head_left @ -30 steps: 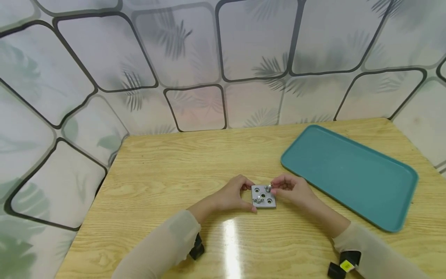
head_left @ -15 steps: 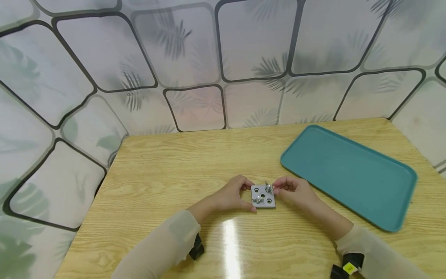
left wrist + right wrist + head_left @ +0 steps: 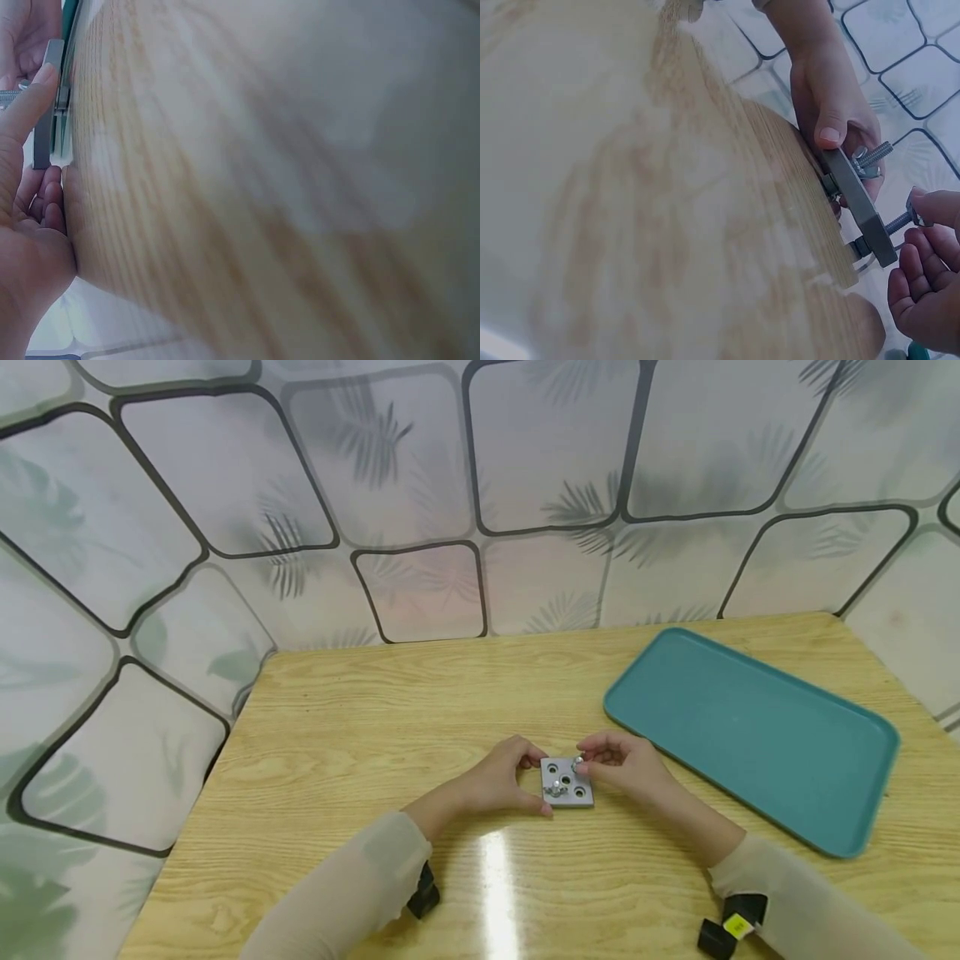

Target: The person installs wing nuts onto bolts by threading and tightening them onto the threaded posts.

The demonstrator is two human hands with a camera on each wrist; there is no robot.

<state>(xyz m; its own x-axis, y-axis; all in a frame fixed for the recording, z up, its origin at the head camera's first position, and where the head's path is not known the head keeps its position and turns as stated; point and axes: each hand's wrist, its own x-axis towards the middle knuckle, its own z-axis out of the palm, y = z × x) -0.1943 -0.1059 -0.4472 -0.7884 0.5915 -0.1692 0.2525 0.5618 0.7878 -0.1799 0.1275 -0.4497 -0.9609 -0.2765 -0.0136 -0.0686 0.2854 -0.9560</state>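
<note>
I've got the metal plate (image 3: 574, 781) on the table (image 3: 420, 710), L of the teal tray (image 3: 750, 735). Left grip (image 3: 501, 783) clamps its left side, thumb opposing fingers; right grip (image 3: 632, 770) is nearly closed, pinching the wing nut (image 3: 577, 763) at the far-right corner. Risk: plate prob. rides on the bolt heads (image 3: 861, 246), so twisting w/ a slack left hold could rock or spin it; an off-axis pinch might jam the nut.
</note>
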